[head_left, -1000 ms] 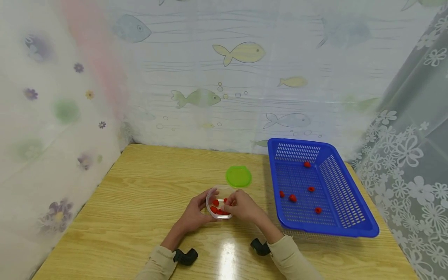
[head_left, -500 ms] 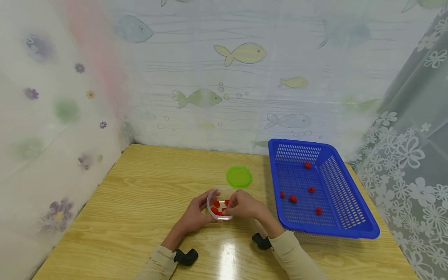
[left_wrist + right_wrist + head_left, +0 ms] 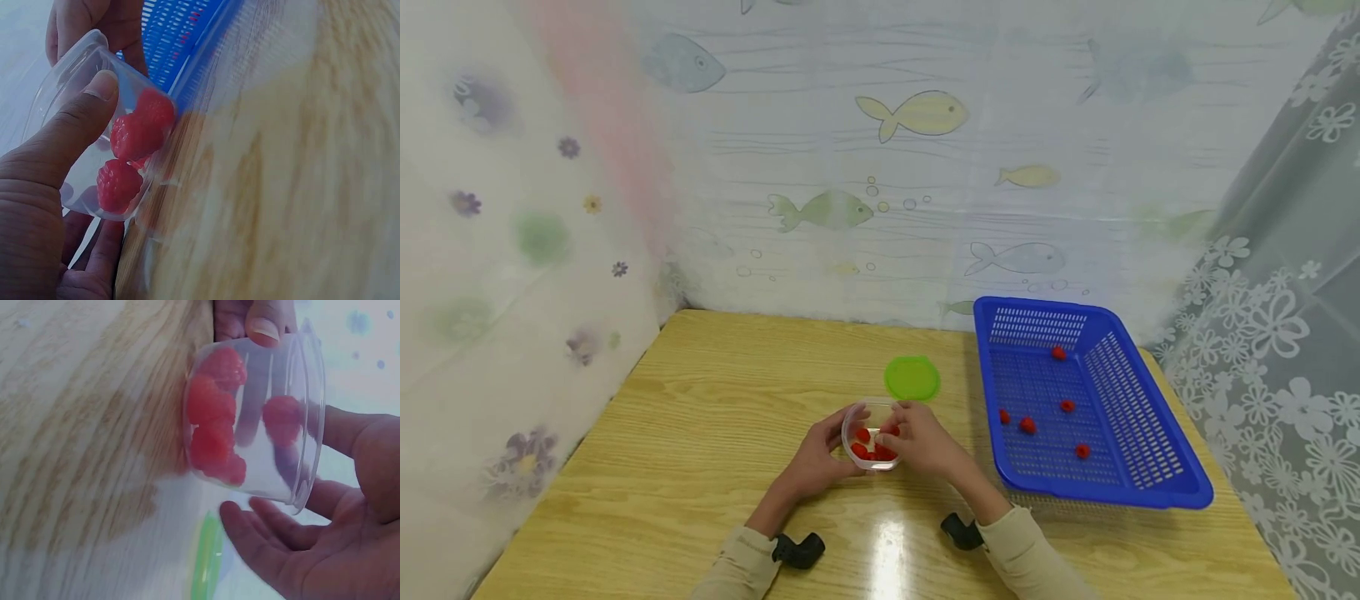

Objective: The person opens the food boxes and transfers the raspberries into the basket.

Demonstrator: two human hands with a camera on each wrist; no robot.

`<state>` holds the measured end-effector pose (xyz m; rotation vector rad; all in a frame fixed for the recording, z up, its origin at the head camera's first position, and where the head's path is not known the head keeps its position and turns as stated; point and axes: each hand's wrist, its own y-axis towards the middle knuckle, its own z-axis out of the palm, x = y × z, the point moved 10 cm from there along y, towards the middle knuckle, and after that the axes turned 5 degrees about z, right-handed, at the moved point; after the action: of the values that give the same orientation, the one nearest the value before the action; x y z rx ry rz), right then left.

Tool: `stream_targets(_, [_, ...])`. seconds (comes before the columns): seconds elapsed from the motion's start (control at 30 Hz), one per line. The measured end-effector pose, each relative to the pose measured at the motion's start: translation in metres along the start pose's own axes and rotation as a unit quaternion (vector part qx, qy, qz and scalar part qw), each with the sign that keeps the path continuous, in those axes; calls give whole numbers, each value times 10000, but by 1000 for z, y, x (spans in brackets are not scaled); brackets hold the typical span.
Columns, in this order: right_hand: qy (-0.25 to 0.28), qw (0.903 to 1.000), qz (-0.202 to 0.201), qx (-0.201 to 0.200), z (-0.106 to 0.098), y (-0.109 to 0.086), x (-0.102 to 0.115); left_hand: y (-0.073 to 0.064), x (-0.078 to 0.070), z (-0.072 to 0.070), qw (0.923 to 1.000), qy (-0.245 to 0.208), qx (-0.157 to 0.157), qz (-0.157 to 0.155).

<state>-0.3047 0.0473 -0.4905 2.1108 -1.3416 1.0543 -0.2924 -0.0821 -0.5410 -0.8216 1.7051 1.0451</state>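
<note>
My left hand point(image 3: 815, 462) grips a clear plastic container point(image 3: 265, 478) from the left, its thumb point(image 3: 84, 119) lying along the wall. Several red raspberries point(image 3: 212, 403) are clustered at the container's bottom. From the right, my right hand point(image 3: 925, 440) reaches over the rim with thumb and forefinger inside the container. Between those fingertips a single raspberry point(image 3: 282, 420) is pinched, higher than the others and seen through the wall. The other right fingers point(image 3: 262, 547) extend outside the container.
To the right stands a blue perforated basket point(image 3: 985, 375) with several raspberries point(image 3: 1027, 426) spread on its floor. A green lid point(image 3: 912, 379) lies behind the container on the wooden table point(image 3: 737, 358). Patterned curtains rise behind the table and at its sides.
Inside the container, my right thumb and forefinger have risen slightly and parted, with a raspberry now showing between them. My left hand and the container have stayed in place.
</note>
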Motion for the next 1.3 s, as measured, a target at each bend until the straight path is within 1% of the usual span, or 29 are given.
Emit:
stream_targets(0.1, [259, 9993, 188, -173, -4, -2, -1, 0, 0, 0, 10000, -20, 12, -56])
stream_targets(0.2, [398, 9983, 275, -320, -7, -5, -1, 0, -1, 0, 9999, -35, 3, -109])
stream_targets(0.43, [568, 9956, 77, -741, -16, -8, 3, 0, -1, 0, 9999, -47, -4, -135])
stream_targets(0.67, [980, 9892, 56, -1089, -23, -11, 2, 0, -1, -1, 9999, -19, -24, -165])
stream_targets(0.87, [1005, 9858, -97, -1341, -31, -15, 5, -1, 1, -1, 9997, 30, -21, -223])
stream_targets(1.07, [1159, 9831, -154, -1405, -41, -22, 9, -1, 2, -2, 9999, 14, -42, -135])
stream_targets(1.3, [1481, 9795, -319, -1326, -63, -37, 26, 0, 3, 0, 10000, -50, 24, -68])
